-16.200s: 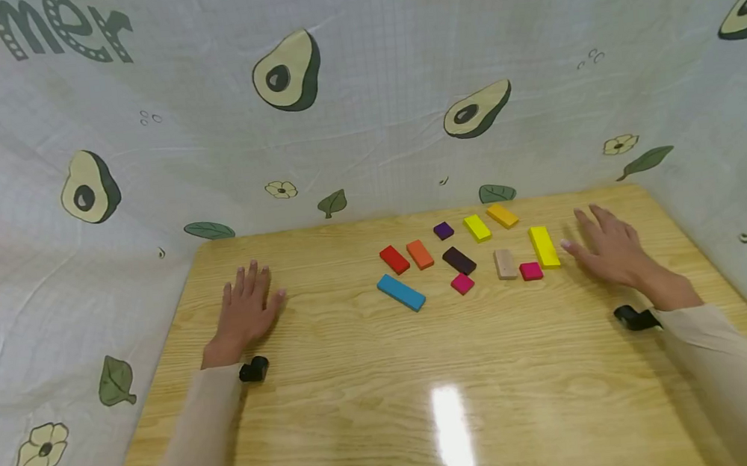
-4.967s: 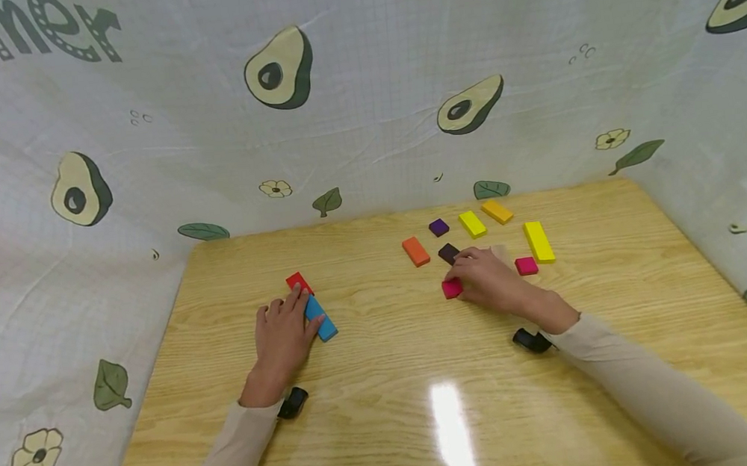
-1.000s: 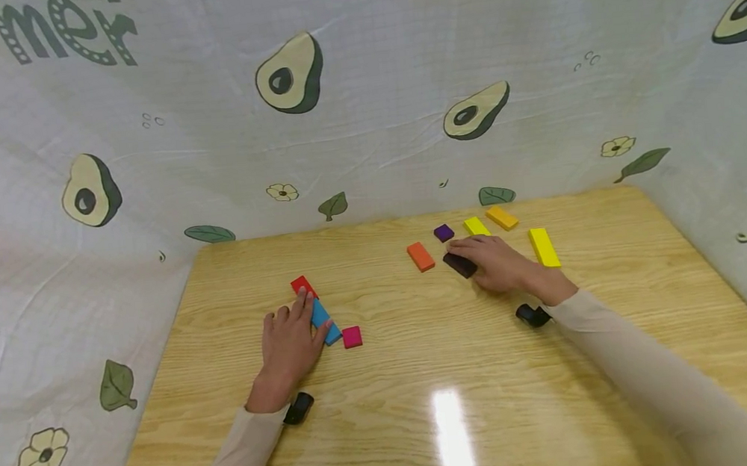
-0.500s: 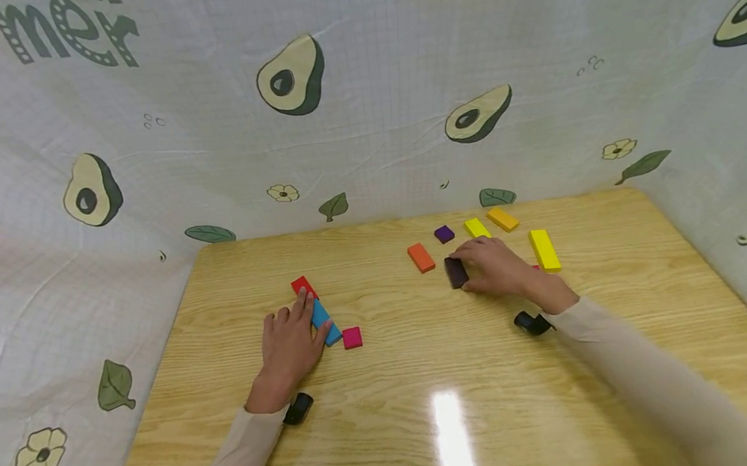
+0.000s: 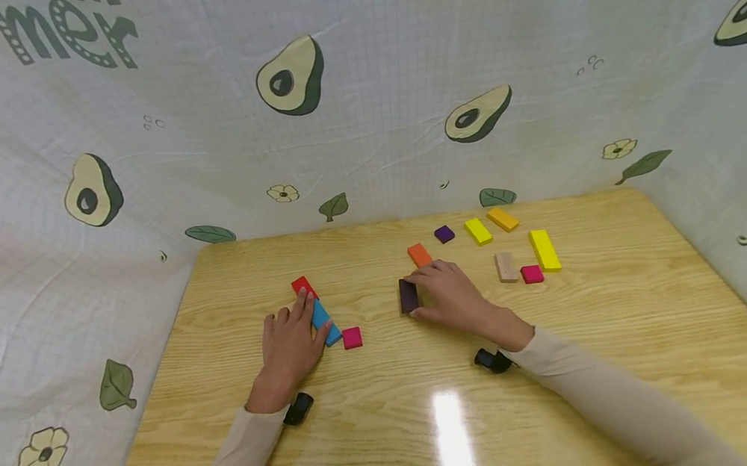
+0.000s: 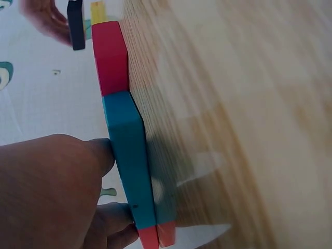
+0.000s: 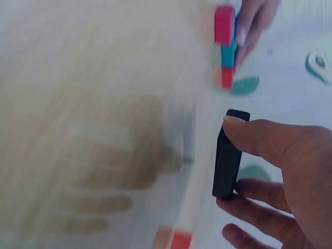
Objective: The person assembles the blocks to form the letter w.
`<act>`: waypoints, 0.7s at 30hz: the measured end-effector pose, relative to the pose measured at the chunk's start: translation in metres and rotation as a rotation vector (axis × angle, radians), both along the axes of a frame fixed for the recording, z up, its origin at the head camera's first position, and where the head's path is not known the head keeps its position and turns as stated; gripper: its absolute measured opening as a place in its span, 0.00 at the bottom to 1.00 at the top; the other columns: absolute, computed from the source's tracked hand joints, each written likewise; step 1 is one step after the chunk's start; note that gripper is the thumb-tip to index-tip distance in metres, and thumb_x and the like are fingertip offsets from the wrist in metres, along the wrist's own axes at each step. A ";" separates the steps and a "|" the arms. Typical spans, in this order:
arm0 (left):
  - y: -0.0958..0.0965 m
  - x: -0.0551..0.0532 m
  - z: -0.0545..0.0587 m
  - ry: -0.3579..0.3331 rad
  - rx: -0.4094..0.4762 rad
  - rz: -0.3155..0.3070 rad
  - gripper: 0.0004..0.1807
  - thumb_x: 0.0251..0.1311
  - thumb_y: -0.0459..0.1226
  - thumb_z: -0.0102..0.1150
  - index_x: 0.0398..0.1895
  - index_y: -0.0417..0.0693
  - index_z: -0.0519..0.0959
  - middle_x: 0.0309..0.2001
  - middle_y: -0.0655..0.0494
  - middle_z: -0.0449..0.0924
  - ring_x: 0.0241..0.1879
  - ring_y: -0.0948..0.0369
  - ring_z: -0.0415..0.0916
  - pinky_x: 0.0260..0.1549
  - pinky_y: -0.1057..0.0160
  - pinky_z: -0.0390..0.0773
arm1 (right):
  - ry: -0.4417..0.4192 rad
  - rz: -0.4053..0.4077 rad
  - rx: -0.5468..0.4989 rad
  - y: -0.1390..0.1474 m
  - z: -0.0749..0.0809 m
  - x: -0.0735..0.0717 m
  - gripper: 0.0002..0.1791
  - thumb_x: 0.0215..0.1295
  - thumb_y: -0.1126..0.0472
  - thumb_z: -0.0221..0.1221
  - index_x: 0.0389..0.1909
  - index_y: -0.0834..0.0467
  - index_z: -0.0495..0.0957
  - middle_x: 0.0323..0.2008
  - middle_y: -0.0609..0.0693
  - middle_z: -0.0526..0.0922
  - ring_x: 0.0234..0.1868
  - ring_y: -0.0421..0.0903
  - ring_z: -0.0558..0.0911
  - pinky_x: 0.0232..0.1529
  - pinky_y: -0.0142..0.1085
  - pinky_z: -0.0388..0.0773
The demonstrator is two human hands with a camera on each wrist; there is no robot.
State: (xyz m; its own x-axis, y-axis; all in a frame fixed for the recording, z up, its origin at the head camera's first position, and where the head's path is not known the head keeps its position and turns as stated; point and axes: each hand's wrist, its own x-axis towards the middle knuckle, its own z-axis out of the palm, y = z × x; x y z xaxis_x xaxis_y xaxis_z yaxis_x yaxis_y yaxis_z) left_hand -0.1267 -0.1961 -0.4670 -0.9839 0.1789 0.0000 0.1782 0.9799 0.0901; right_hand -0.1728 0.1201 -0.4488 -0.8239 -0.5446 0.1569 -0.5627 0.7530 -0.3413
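Wooden desk (image 5: 367, 444) met avocado-print cloth (image 5: 380, 165). Right hand (image 5: 450, 297): grip pinched dark block (image 5: 409, 296) by its ends, near orange block (image 5: 419, 254). Left hand (image 5: 290, 350), fingers relaxed, touched blue block (image 5: 324, 316). Steady pinch, light bracing seemed wisest.

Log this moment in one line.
left hand: resting on blue block, red block; right hand: pinching dark block above table; one pink block: beside blue block

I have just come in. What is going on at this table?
A person's right hand holds a dark rectangular block above the table, pinched at both ends. The left hand rests against a blue block and a red block that lie end to end, with a pink square block by the blue block's near end. Seven other blocks lie scattered toward the right.
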 end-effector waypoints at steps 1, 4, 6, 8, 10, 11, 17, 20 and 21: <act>0.000 0.000 0.000 0.003 -0.001 -0.001 0.39 0.79 0.54 0.53 0.80 0.36 0.63 0.81 0.41 0.60 0.67 0.38 0.70 0.68 0.35 0.65 | 0.004 0.002 -0.006 -0.006 -0.001 0.002 0.35 0.60 0.52 0.78 0.65 0.62 0.82 0.61 0.58 0.84 0.63 0.59 0.78 0.68 0.58 0.71; 0.000 0.000 0.000 0.006 -0.003 -0.003 0.39 0.79 0.54 0.53 0.80 0.36 0.63 0.81 0.41 0.60 0.67 0.38 0.70 0.67 0.35 0.66 | -0.007 0.002 -0.032 -0.023 -0.005 0.006 0.35 0.61 0.51 0.78 0.65 0.62 0.82 0.60 0.57 0.84 0.63 0.58 0.78 0.68 0.57 0.71; 0.000 0.000 0.000 0.004 -0.004 -0.005 0.39 0.79 0.54 0.53 0.81 0.36 0.63 0.81 0.41 0.60 0.67 0.38 0.70 0.67 0.35 0.66 | -0.013 -0.005 -0.040 -0.032 -0.008 0.008 0.34 0.60 0.51 0.78 0.65 0.62 0.82 0.60 0.56 0.84 0.62 0.57 0.78 0.67 0.55 0.72; 0.000 0.000 0.000 0.001 -0.001 -0.005 0.39 0.79 0.54 0.53 0.81 0.36 0.63 0.81 0.41 0.60 0.67 0.38 0.70 0.68 0.35 0.66 | -0.025 -0.013 -0.042 -0.041 -0.010 0.010 0.34 0.61 0.51 0.78 0.65 0.61 0.82 0.60 0.56 0.84 0.61 0.56 0.78 0.67 0.54 0.72; 0.000 0.000 -0.001 0.001 0.000 -0.004 0.39 0.79 0.54 0.53 0.81 0.36 0.63 0.81 0.41 0.60 0.67 0.38 0.70 0.68 0.35 0.66 | -0.035 -0.018 -0.045 -0.048 -0.012 0.011 0.34 0.61 0.51 0.78 0.65 0.61 0.82 0.60 0.56 0.84 0.60 0.56 0.78 0.66 0.54 0.73; 0.000 0.000 -0.002 -0.001 0.002 -0.002 0.39 0.79 0.54 0.53 0.81 0.36 0.63 0.81 0.41 0.60 0.67 0.38 0.70 0.68 0.36 0.66 | -0.038 -0.021 -0.043 -0.051 -0.013 0.011 0.34 0.61 0.51 0.78 0.65 0.61 0.82 0.60 0.55 0.84 0.60 0.56 0.78 0.66 0.53 0.73; -0.001 0.001 -0.002 0.004 -0.002 0.000 0.39 0.79 0.54 0.53 0.80 0.36 0.64 0.81 0.41 0.60 0.68 0.38 0.70 0.68 0.35 0.65 | -0.046 -0.029 -0.037 -0.066 -0.015 0.013 0.33 0.62 0.51 0.77 0.65 0.60 0.82 0.60 0.55 0.85 0.60 0.56 0.78 0.65 0.53 0.73; -0.001 0.001 -0.002 0.010 -0.003 -0.001 0.39 0.79 0.53 0.54 0.80 0.36 0.64 0.81 0.41 0.60 0.67 0.38 0.70 0.68 0.35 0.65 | -0.037 -0.034 -0.028 -0.072 -0.015 0.013 0.33 0.62 0.50 0.77 0.65 0.60 0.82 0.59 0.54 0.85 0.60 0.56 0.78 0.64 0.53 0.74; -0.001 0.001 -0.002 0.010 -0.002 -0.001 0.39 0.79 0.54 0.54 0.80 0.36 0.64 0.81 0.41 0.60 0.67 0.38 0.70 0.68 0.36 0.66 | -0.033 -0.035 -0.027 -0.073 -0.015 0.014 0.33 0.62 0.50 0.77 0.65 0.60 0.82 0.59 0.54 0.85 0.60 0.56 0.78 0.64 0.53 0.74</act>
State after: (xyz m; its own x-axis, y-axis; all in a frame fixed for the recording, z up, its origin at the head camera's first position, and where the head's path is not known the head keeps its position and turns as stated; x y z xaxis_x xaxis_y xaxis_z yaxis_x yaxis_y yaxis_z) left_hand -0.1256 -0.1971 -0.4687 -0.9835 0.1804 0.0096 0.1805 0.9798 0.0865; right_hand -0.1592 0.0471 -0.4635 -0.8471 -0.5116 0.1440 -0.5247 0.7621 -0.3793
